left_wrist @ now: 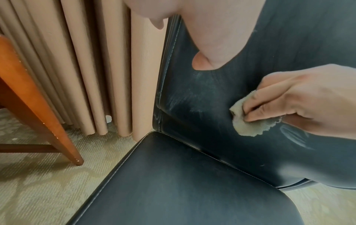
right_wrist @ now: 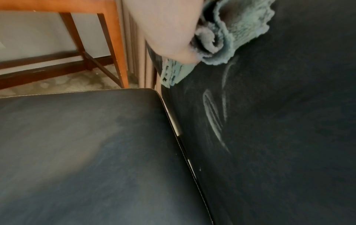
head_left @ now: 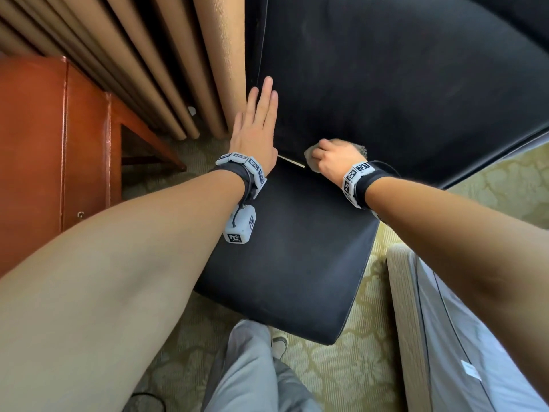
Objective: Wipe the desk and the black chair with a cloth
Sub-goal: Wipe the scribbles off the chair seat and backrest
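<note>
Chair (head_left: 297, 248), black and leather-like, fills the middle of the head view, its seat toward the person and its backrest (head_left: 401, 78) rising beyond. A small crumpled cloth (left_wrist: 248, 126) is bunched in the right hand (head_left: 332, 159), whose curled fingers (left_wrist: 269, 105) pinch it and press it against the lower backrest, just above the seam where backrest meets seat. Pale smear marks (right_wrist: 213, 115) streak the black surface beside and below the cloth. The left hand (head_left: 255, 135) lies flat with fingers straight and together, holding nothing, its palm against the left edge of the backrest, close to the right hand but not touching it. Both wrists carry bands with black-and-white markers. Beige curtain (head_left: 154, 63) folds hang just left of the chair, touching the backrest's side. Further left stands the reddish wooden counter (head_left: 44, 138), well apart from both hands, its leg (left_wrist: 48, 121) resting on the patterned carpet (left_wrist: 38, 182). At right in the head view lies the edge of a bed (head_left: 445, 337) with pale sheets. The person's grey trouser leg (head_left: 246, 367) shows below the seat's front edge.
</note>
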{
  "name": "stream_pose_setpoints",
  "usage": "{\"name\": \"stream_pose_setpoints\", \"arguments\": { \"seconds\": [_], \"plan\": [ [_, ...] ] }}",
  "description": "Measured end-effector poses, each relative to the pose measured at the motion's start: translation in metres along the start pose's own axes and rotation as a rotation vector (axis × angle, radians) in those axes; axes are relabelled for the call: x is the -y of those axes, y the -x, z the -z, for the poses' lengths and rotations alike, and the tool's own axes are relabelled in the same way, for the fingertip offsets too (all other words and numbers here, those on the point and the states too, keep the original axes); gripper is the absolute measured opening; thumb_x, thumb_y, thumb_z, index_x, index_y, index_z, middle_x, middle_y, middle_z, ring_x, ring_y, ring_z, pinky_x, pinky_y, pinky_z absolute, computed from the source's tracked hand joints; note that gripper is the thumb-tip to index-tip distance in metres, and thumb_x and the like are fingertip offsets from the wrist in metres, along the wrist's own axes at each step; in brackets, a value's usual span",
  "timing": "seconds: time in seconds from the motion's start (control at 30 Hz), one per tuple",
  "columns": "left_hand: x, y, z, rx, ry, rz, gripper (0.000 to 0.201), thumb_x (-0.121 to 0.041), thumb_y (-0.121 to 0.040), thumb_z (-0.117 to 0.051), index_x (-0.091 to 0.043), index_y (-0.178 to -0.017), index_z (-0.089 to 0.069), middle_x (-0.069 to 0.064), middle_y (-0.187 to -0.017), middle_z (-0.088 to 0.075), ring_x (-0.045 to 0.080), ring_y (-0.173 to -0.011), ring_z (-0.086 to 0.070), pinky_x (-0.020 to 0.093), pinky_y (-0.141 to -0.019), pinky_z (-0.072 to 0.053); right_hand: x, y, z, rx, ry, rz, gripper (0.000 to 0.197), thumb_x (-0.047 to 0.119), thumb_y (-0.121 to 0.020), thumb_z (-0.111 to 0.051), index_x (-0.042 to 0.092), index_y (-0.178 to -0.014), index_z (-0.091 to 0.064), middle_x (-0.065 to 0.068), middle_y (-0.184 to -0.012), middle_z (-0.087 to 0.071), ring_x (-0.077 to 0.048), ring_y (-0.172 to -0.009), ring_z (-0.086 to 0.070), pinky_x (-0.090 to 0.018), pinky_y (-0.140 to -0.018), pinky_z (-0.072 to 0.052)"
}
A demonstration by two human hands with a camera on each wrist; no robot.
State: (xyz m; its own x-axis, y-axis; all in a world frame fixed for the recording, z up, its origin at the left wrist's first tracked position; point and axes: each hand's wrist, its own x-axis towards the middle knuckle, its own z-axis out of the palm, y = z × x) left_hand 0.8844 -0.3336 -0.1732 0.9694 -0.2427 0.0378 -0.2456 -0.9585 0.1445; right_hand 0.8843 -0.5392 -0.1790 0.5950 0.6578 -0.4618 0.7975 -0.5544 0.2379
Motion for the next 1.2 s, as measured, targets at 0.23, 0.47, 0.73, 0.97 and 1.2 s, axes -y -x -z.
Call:
{"name": "stream_pose_setpoints", "arguments": {
  "seconds": [0.23, 0.47, 0.73, 0.97, 1.2],
  "plan": [
    [-0.018, 0.004, 0.002, 0.054, -0.025, 0.006, 0.1, -0.012, -0.075, -0.068, -0.01, -0.157, -0.01, 0.012, -0.164, 0.008, 0.031, -0.151, -0.011, 0.043, -0.112, -0.034, 0.003, 0.016, 0.013, 0.024, -0.057, -0.07, 0.031, 0.02, -0.036, -0.089, 0.018, -0.039, -0.058, 0.012, -0.051, -0.052, -0.017, -0.06, -0.056, -0.018, -0.047, -0.035],
    [-0.033, 0.014, 0.003, 0.109, -0.006, 0.037, 0.095, -0.011, -0.079, -0.066, -0.013, -0.156, -0.01, 0.008, -0.165, 0.007, 0.029, -0.149, -0.014, 0.045, -0.11, -0.036, 0.024, 0.054, 0.016, -0.003, -0.158, -0.09, 0.035, 0.017, -0.035, -0.09, 0.019, -0.038, -0.056, 0.009, -0.051, -0.049, -0.02, -0.058, -0.056, -0.019, -0.046, -0.036],
    [-0.059, 0.019, 0.003, 0.11, 0.139, 0.082, 0.088, -0.013, -0.079, -0.067, -0.013, -0.153, -0.02, 0.008, -0.16, -0.018, 0.029, -0.143, -0.025, 0.043, -0.102, -0.043, 0.032, 0.096, -0.015, -0.329, -0.2, -0.206, 0.023, 0.003, -0.054, -0.077, 0.015, -0.072, -0.069, 0.0, -0.081, -0.062, -0.026, -0.072, -0.056, -0.028, -0.056, -0.047],
    [-0.081, 0.017, 0.0, -0.005, 0.077, -0.007, 0.105, -0.008, -0.074, -0.065, -0.023, -0.157, -0.002, 0.013, -0.164, 0.002, 0.037, -0.149, -0.009, 0.051, -0.11, -0.036, 0.007, 0.106, 0.005, -0.756, -0.342, -0.615, 0.031, -0.001, -0.076, -0.06, 0.01, -0.104, -0.065, -0.002, -0.109, -0.062, -0.027, -0.091, -0.055, -0.032, -0.054, -0.047],
    [-0.09, 0.006, -0.013, -0.015, 0.05, -0.075, 0.107, -0.006, -0.074, -0.063, -0.03, -0.156, 0.001, 0.018, -0.163, 0.008, 0.04, -0.15, -0.001, 0.054, -0.111, -0.033, -0.011, 0.079, -0.014, -0.571, -0.234, -0.448, 0.028, 0.002, -0.076, -0.064, 0.01, -0.103, -0.066, -0.002, -0.11, -0.061, -0.024, -0.096, -0.056, -0.031, -0.056, -0.052]
  ]
}}
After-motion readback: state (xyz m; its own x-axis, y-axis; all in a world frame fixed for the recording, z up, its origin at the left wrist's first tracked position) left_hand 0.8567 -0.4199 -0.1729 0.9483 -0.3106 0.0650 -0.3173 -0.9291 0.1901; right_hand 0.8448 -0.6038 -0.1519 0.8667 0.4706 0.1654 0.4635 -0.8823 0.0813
